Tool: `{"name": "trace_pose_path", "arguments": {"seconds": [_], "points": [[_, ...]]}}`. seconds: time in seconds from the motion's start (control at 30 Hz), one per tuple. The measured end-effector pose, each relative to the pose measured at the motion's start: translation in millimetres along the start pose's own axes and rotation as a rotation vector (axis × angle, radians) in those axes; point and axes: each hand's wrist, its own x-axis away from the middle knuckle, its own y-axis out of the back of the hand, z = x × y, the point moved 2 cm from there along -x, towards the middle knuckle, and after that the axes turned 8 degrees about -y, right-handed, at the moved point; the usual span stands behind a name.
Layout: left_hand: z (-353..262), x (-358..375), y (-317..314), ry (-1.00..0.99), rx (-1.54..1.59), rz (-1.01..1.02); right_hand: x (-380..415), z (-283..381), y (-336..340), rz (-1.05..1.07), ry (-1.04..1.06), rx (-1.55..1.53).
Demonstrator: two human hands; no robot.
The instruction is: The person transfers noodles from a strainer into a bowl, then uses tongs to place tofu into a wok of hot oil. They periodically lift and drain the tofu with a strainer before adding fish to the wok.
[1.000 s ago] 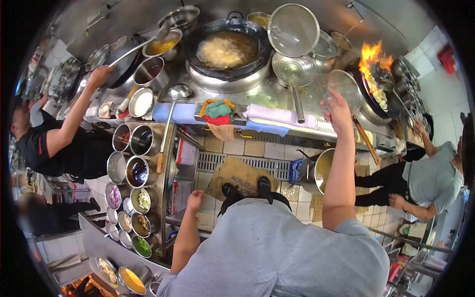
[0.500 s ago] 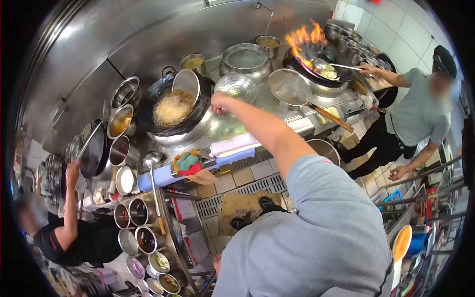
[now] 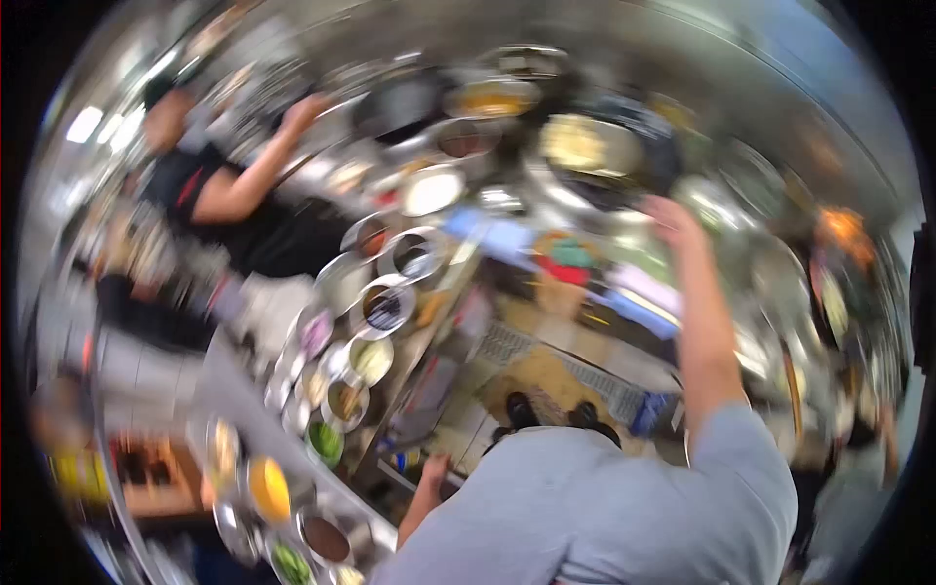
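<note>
My right hand (image 3: 671, 222) reaches out at the end of my stretched arm, beside the dark wok (image 3: 651, 156) on the stove. Motion smears its fingers, and I cannot make out a handle in them. Within the wok's opening, pale yellow food (image 3: 573, 142) lies in the left part of a round shape that looks like a strainer. Low on my other side, my left hand (image 3: 436, 472) is near the edge of the ingredient counter (image 3: 414, 385). Its fingers are too blurred to read.
Several bowls of ingredients, such as a bowl of dark sauce (image 3: 383, 308), line the counter. A co-worker in black (image 3: 229, 195) stands at far left; another person's grey shirt (image 3: 848, 512) shows at right. Flames (image 3: 844, 234) rise at the right burner. Folded cloths (image 3: 639, 292) lie along the stove front.
My view has swung left, so the stove appears further right and more side bowls show. My left hand is now more visible. The wok's food looks paler, and the picture is heavily blurred.
</note>
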Motion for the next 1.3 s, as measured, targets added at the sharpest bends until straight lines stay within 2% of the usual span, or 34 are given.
{"name": "trace_pose_path", "arguments": {"seconds": [0.03,0.07,0.1,0.13,0.17,0.2,0.23,0.3,0.37,0.4,0.47,0.6,0.63,0.67,0.7,0.8,0.9,0.97,1.0,1.07,1.1,1.17,1.23,1.3], "points": [[0.6,-20.8,-0.2,0.605,0.556,0.051,-82.5,-38.8,75.6,0.037,-0.048,-0.084],[-58.9,-34.4,29.0,0.558,0.739,-0.208,-72.8,-33.7,78.0,0.468,-0.085,-0.299],[-75.1,-50.8,44.4,0.555,0.636,-0.211,-60.1,-32.8,78.2,0.048,-0.164,-0.263],[-76.8,-64.0,48.8,0.47,0.624,-0.236,-54.6,-35.6,74.9,-0.075,-0.124,-0.261],[-73.9,-77.1,47.8,0.383,0.607,-0.245,-26.1,-20.4,32.3,-0.248,-0.152,-0.288],[-70.7,-86.0,46.1,0.385,0.618,-0.281,-21.5,-17.5,26.4,-0.283,-0.12,-0.214],[-66.2,-94.2,43.5,0.358,0.6,-0.229,-18.1,-17.0,23.4,-0.33,-0.089,-0.145],[-58.2,-105.0,47.6,0.319,0.575,-0.175,-8.3,-11.7,14.6,-0.343,-0.058,-0.071],[-52.9,-106.9,42.3,0.424,0.522,-0.106,8.7,-6.5,2.4,-0.387,-0.033,-0.006],[-48.2,-105.9,42.4,0.427,0.421,-0.074,16.7,-4.0,-8.6,-0.426,0.007,0.127],[-39.6,-101.9,37.3,0.471,0.427,-0.044,33.8,3.4,-25.6,-0.486,0.068,0.312],[-43.4,-94.9,42.1,0.528,0.362,0.036,30.2,3.7,3.6,-0.481,0.094,0.444],[-42.8,-93.2,41.9,0.553,0.38,0.015,47.1,10.3,-13.5,-0.532,0.128,0.465],[-39.9,-93.7,40.0,0.493,0.306,-0.009,43.2,5.7,-2.6,-0.521,0.167,0.504],[-38.8,-91.1,38.6,0.438,0.23,-0.03,53.2,8.3,-9.7,-0.479,0.138,0.389],[-43.5,-90.5,38.7,0.484,0.264,-0.015,55.0,6.4,-19.5,-0.409,0.147,0.373],[-49.5,-90.6,43.7,0.454,0.275,-0.009,50.2,-4.7,-11.1,-0.206,0.1,0.115],[-11.2,-101.6,20.4,0.349,0.266,0.018,43.2,-8.4,-24.5,-0.221,0.053,0.122],[4.7,-107.8,13.1,0.354,0.257,-0.002,36.3,-14.1,-9.5,-0.052,0.045,0.073],[4.6,-114.0,19.6,0.437,0.622,0.015,24.8,-14.7,-3.4,-0.229,0.089,0.131],[-42.2,-109.1,49.8,0.528,0.714,-0.017,26.1,-11.9,5.8,-0.207,0.11,0.09],[-38.0,-108.5,49.1,0.526,0.778,-0.035,28.3,4.1,16.0,-0.347,0.054,0.304],[-29.9,-106.7,40.8,0.52,0.815,0.022,37.6,24.2,15.1,-0.404,0.062,0.179],[-26.4,-100.8,42.2,0.532,0.874,0.005,37.2,38.6,28.8,-0.451,0.082,0.235]]}}
